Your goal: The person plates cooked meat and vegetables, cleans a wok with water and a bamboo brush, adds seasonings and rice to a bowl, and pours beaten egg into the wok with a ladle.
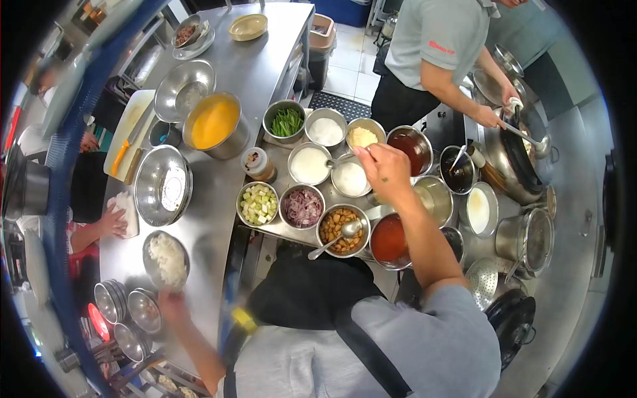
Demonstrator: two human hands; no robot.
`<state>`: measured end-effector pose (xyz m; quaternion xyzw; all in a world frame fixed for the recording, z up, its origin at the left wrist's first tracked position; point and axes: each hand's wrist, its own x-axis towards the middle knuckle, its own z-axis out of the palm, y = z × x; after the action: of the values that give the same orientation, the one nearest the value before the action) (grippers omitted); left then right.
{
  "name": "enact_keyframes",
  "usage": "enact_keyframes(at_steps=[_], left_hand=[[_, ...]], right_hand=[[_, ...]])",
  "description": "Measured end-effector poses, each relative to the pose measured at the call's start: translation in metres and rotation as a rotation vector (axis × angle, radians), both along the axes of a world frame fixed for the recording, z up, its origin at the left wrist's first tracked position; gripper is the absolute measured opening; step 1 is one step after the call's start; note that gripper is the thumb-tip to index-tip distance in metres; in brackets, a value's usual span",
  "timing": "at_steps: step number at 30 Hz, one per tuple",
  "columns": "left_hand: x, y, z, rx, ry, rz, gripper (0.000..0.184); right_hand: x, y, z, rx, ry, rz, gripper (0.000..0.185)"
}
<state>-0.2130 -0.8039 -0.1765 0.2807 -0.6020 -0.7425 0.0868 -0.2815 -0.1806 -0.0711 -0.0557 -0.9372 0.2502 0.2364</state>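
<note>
My right hand (385, 171) is closed in a pinch over the ingredient bowls. A spoon (331, 163) appears to run from its fingertips towards the bowl of white powder (310, 165); part of the handle is hard to make out. Just below the hand is another bowl of white powder (350, 179), and behind it a bowl of minced yellowish food (362, 136). My left hand (174, 307) is at the near rim of a dark oval plate of white rice (167, 260). Motion blurs its fingers, so its grip is unclear.
Nearby stand bowls of red onion (302, 206), brown cubes with a spoon (342, 229) and red sauce (389, 240). A knife (130, 142) lies on a cutting board. At right, a co-worker (438, 60) holds a ladle at a wok. Another person's hand (114, 221) touches a white cloth.
</note>
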Motion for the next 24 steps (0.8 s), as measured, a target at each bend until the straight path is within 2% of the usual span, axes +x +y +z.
enact_keyframes(at_steps=[3, 5, 9, 12, 19, 24], left_hand=[[-0.008, 0.034, 0.003, 0.07, 0.015, -0.026, 0.009], [-0.015, 0.088, 0.03, 0.022, -0.02, -0.077, 0.009], [-0.012, 0.127, 0.035, 0.014, -0.049, -0.3, 0.008], [-0.009, 0.157, 0.037, -0.034, -0.072, -0.296, 0.01], [-0.006, 0.173, 0.031, -0.115, -0.16, -0.389, 0.017], [-0.009, 0.186, 0.029, -0.129, -0.144, -0.391, 0.015]], right_hand=[[-0.023, -0.018, -0.035, -0.132, 0.006, 0.007, 0.036], [-0.032, -0.027, -0.052, -0.161, 0.005, 0.001, 0.037], [-0.04, -0.036, -0.061, -0.18, -0.012, 0.013, 0.039], [-0.042, -0.04, -0.064, -0.193, -0.016, 0.018, 0.04], [-0.043, -0.045, -0.072, -0.245, -0.004, 0.019, 0.042], [-0.041, -0.042, -0.083, -0.421, -0.058, -0.067, 0.045]])
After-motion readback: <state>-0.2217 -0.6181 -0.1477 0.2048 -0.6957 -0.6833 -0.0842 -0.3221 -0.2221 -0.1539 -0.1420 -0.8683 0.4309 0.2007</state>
